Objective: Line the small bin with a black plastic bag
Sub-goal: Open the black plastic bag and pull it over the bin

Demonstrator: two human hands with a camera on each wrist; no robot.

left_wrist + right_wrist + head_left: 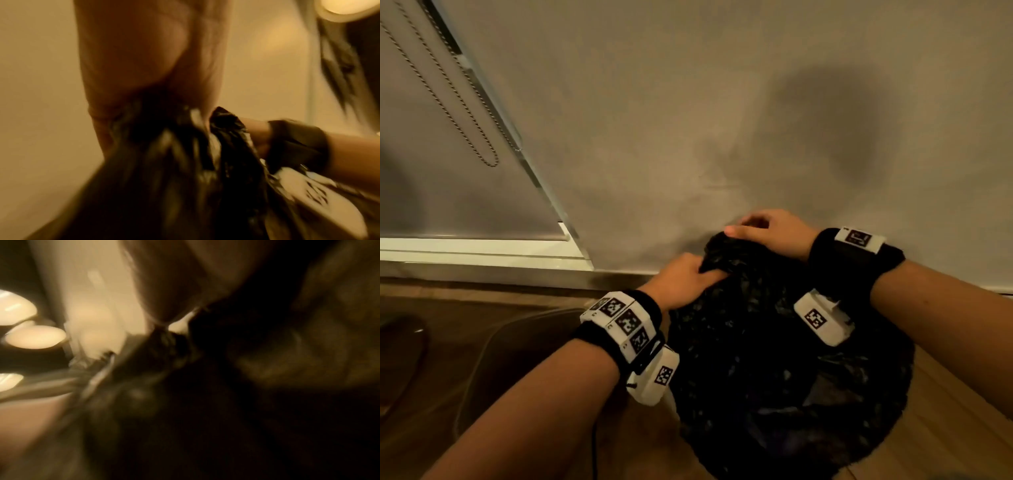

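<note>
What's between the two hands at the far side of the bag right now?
In the head view, only a bunched ridge of the black plastic bag lies between them; the left hand and the right hand each grip it.

The black plastic bag [774,359] covers whatever stands beneath it — no rim or wall of a bin shows anywhere — and its lower part is cut off by the head view's bottom edge. The left hand [681,281] has its fingertips buried in the crumpled plastic (how they lie cannot be told). Both wrist views are smeared; the right one shows mostly darkness.
</note>
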